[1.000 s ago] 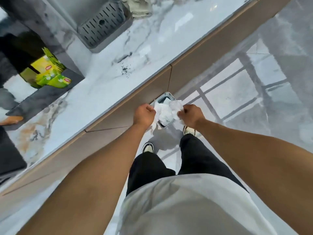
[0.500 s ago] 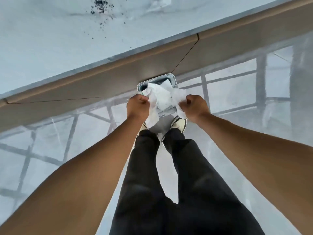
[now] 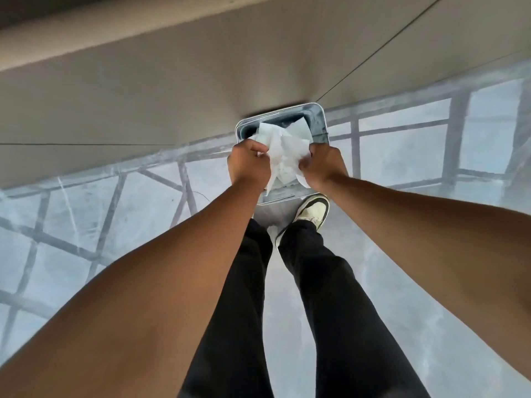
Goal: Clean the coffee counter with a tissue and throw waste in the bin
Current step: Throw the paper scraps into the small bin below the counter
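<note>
Head view: I look straight down past two bare arms at the floor.
Left hand (image 3: 249, 163): I see it curled tight, gripping the left edge of the tissue (image 3: 283, 155).
Right hand (image 3: 321, 165): it is curled tight too, gripping the right edge of the same tissue.
Fingers: they are bent in on both hands and mostly tucked under, so I see knuckles more than tips.
Tissue: white and crumpled, bunched between the two fists, touching both. A few tiny dark specks show on its lower part. A flap hangs down just below the left fingers.
Bin (image 3: 319, 119): a small metal one with rounded corners. Its open top sits right under the fingers and the tissue. Its far rim pokes out beyond the knuckles.
Inside the bin: dark near the far wall. I cannot tell what else is in there.
Cabinet front (image 3: 172, 90): plain beige, past the fingers, and the bin stands close against it.
Floor (image 3: 100, 225): shiny grey, on both sides of the hands.
Shoe (image 3: 311, 212): cream and black, just this side of the right fingers, beside the bin.
Trousers (image 3: 324, 282): black, running back toward me.
</note>
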{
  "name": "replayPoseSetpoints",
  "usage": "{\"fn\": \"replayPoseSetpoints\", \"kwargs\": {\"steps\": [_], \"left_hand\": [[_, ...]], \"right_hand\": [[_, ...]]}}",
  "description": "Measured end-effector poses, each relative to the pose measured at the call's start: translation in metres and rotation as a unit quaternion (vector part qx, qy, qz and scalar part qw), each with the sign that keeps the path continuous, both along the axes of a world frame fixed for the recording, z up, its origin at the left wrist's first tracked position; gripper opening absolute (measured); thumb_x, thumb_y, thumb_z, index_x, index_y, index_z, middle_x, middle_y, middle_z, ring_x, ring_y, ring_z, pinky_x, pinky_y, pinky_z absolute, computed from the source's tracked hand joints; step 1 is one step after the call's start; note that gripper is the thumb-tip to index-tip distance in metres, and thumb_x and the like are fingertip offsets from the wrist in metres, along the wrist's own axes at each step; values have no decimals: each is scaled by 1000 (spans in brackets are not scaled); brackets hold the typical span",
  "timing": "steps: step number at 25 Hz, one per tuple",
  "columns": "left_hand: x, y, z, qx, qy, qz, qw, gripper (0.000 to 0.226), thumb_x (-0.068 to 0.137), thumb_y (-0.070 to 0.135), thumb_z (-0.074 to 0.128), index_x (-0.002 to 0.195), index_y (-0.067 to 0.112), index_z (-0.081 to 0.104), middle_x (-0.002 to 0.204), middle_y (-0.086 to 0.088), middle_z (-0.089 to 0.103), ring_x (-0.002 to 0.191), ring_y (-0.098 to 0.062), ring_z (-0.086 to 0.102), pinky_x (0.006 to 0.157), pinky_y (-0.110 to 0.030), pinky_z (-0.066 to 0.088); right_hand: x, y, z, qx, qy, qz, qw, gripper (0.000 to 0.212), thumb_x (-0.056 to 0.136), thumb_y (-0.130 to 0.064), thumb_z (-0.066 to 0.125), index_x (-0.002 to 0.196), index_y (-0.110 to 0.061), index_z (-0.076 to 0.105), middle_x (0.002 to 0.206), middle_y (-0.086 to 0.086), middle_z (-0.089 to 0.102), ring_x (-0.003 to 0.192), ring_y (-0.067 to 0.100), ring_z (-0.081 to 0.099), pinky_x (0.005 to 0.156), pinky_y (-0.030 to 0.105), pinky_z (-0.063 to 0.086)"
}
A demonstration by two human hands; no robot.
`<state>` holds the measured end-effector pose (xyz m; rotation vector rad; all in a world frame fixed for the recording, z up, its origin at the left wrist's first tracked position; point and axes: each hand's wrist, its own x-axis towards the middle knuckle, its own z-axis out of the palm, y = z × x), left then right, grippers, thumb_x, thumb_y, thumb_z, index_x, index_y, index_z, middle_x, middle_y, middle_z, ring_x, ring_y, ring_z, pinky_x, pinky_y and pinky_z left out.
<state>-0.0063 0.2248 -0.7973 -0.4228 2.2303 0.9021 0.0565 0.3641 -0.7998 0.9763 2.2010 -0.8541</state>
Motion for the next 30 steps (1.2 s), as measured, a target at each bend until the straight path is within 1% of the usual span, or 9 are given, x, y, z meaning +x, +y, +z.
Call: {"fn": "replayPoseSetpoints", "kwargs": {"steps": [2,5,7,9,14,16,20,26,30], "left_hand": [[-3,1,-8,-6,0,-21,1000,16,86,8,63,84,22,70,86,4,67,92,-20,67,80,-30,56],[-2,1,-17,-9,-11,-46,999,7,87,16,65,88,20,70,91,4,69,95,-21,66,76,-27,53],[1,-1,-16,-12,-21,-58,998,14,89,21,66,102,19,70,104,1,71,99,-22,66,78,-27,51],[4,-2,-10,-16,-30,-65,997,25,90,26,66,113,19,68,117,-1,69,106,-21,64,81,-26,49],[-1,-8,29,-8,-33,-65,997,32,92,33,61,121,20,64,121,-2,68,109,-23,64,92,-32,52],[-7,-12,58,-3,-33,-68,997,33,92,36,59,122,22,63,120,-2,68,109,-22,64,92,-32,51],[-17,-17,125,-3,19,-134,991,34,92,37,61,122,21,62,124,-3,65,113,-23,61,86,-26,43],[-24,-14,248,-4,68,-229,971,35,93,33,60,123,17,60,125,-10,63,113,-29,60,86,-25,42],[-30,1,318,20,120,-293,948,40,95,32,56,131,16,56,135,-10,58,118,-29,59,100,-35,47]], "right_hand": [[-4,-1,-10,8,0,-5,1000,9,87,-14,54,78,-14,55,90,14,65,81,32,62,66,27,43],[-3,-2,-22,15,-1,8,1000,4,88,-17,55,84,-16,57,101,16,69,93,34,64,69,25,40],[-1,-4,-26,-8,-5,9,1000,21,88,-23,56,106,-13,62,112,11,68,102,31,63,75,25,44],[1,-5,-23,-31,-20,-2,999,43,89,-28,56,130,-17,53,127,8,63,114,28,59,87,29,47],[-1,-7,12,-42,-28,18,999,54,90,-34,55,139,-18,43,137,9,56,116,27,58,87,30,45],[-5,-8,41,-43,-37,28,998,56,91,-36,55,141,-17,41,137,11,54,114,27,59,86,30,45],[-19,-8,116,-48,-6,50,998,59,92,-41,53,143,-15,38,139,15,52,125,32,51,97,35,43],[-29,1,251,-47,36,55,997,60,93,-46,48,142,-12,39,142,18,48,123,34,52,105,39,42],[-34,9,322,-26,63,54,996,62,94,-47,46,146,-15,33,143,17,46,129,33,45,103,40,43]]}}
